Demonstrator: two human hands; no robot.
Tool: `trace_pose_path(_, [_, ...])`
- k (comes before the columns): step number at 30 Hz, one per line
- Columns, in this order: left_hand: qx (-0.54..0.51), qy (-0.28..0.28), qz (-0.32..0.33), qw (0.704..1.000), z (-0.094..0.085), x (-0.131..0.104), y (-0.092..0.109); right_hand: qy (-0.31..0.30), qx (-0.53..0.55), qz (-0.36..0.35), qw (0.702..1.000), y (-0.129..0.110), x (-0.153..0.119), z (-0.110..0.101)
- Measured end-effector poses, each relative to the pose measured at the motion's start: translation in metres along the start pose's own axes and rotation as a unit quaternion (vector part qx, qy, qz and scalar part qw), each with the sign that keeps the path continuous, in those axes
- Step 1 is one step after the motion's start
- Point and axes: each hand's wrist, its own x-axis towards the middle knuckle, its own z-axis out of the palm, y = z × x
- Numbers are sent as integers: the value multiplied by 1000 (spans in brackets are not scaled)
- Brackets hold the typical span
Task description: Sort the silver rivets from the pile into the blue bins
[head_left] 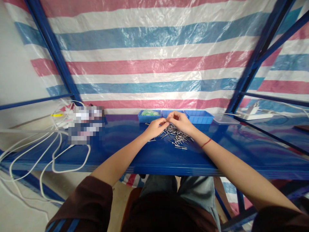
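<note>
A heap of thin silvery metal pieces (pixel 180 136), resembling rivets, lies on the blue table (pixel 116 151). Over the heap's back left side, my left hand (pixel 156 127) is closed, its fingertips pinched together. My right hand (pixel 180 120) meets it there, also closed, with thumb and fingers curled. Whatever is between the fingertips of either hand is too small to make out. Just behind the hands stand blue bins: the left one (pixel 142 118) holds green-white plastic, the middle one (pixel 165 113) is partly hidden by my right hand, and the right one (pixel 199 117) shows blue inner walls.
White cables (pixel 56 158) tangle over the table's left side beside a blurred-out patch. A clear plastic lid (pixel 225 119) lies right of the bins, with a white power strip (pixel 256 114) beyond. Blue metal posts (pixel 253 61) rise at both sides before a striped sheet (pixel 149 61).
</note>
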Motion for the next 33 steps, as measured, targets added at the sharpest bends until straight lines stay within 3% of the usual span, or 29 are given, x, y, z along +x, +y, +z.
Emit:
trace_pose_path(9, [-8, 17, -2, 1000, 0, 1, -3, 27, -100, -24, 994, 1, -3, 5])
trace_pose_path(15, [-5, 40, 6, 999, -1, 3, 0, 19, -240, -134, 961, -14, -10, 0])
trace_pose_path(18, [-5, 83, 2, 997, -2, 4, 2, 38, -265, -147, 952, -18, -11, -3])
trace_pose_path(21, [-5, 124, 11, 992, -4, 5, 2, 57, -275, -143, 949, -18, -11, -4])
trace_pose_path(24, [-1, 141, 22, 990, -6, 5, 2, 37, -271, -126, 954, -14, -9, -6])
trace_pose_path(28, [9, 148, -18, 989, -7, 5, 1, 21, -273, -70, 959, -5, 5, -15])
trace_pose_path(33, [47, 130, -55, 989, -6, 4, -4, 66, -375, 13, 925, 21, 39, -36])
